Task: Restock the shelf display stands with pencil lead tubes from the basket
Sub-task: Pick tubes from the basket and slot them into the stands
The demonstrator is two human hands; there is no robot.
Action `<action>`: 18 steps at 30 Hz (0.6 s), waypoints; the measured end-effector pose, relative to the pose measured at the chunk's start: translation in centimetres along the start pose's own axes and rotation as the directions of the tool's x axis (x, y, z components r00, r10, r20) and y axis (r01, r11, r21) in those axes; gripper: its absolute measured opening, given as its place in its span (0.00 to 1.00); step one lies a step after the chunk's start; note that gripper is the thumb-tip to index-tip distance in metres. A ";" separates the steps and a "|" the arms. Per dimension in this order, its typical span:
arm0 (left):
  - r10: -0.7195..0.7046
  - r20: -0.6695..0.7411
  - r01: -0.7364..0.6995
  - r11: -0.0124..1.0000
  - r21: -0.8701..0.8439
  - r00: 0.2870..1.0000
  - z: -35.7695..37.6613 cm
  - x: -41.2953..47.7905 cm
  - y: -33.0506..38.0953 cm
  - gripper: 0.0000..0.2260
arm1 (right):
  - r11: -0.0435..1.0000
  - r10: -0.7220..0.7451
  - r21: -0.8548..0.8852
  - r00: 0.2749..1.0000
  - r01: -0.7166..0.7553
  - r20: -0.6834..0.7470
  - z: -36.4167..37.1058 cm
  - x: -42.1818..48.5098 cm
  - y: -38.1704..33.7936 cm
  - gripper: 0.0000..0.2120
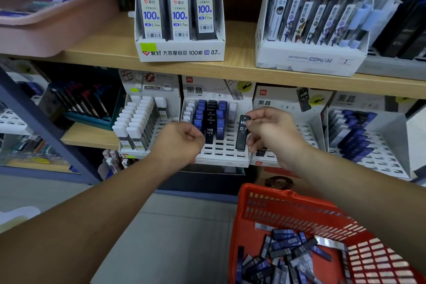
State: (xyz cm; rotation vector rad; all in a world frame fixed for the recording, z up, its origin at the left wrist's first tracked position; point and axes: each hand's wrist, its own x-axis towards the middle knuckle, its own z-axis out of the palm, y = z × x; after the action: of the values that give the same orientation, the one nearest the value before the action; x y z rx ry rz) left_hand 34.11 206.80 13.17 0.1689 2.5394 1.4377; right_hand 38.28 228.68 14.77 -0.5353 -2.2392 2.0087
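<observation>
Currently my right hand (265, 131) pinches a black 0.7 tube (242, 134) upright, between both hands; my left hand (178, 140) is fisted, nothing visible inside. I should carry it rightward over the 0.7 stand (309, 136) and seat it vertically.

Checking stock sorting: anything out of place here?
Yes: the right hand pinches an HB 0.7 tube at the stand of HB 0.5 tubes; the 0.7 stand sits beside it.

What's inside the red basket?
A loose pile of pencil lead tubes, dark blue, black and grey, lying every which way in the red basket. The right forearm covers one corner, and whatever lies under the pile is hidden.
</observation>
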 end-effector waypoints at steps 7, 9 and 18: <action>0.017 0.123 -0.011 0.999 -0.052 0.992 2.3 -0.9 2.3 0.05 | 0.999 -0.029 0.034 0.999 0.028 0.024 -3.1 -1.8 -0.9 0.07; 0.035 0.155 -0.026 0.998 -0.060 0.987 3.6 -0.9 2.9 0.05 | 0.996 -0.072 -0.047 0.996 0.070 -0.044 -4.7 -1.8 -1.0 0.07; 0.060 0.236 -0.055 0.998 -0.028 0.970 11.1 0.6 3.1 0.04 | 0.938 -0.177 -0.329 0.965 0.107 -0.193 -11.9 0.4 2.1 0.07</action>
State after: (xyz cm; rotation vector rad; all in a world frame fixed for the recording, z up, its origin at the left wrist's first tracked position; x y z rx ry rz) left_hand 36.21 217.77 10.23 0.3887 2.3436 1.3731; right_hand 41.87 240.24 14.21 -0.5697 -2.3924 1.4512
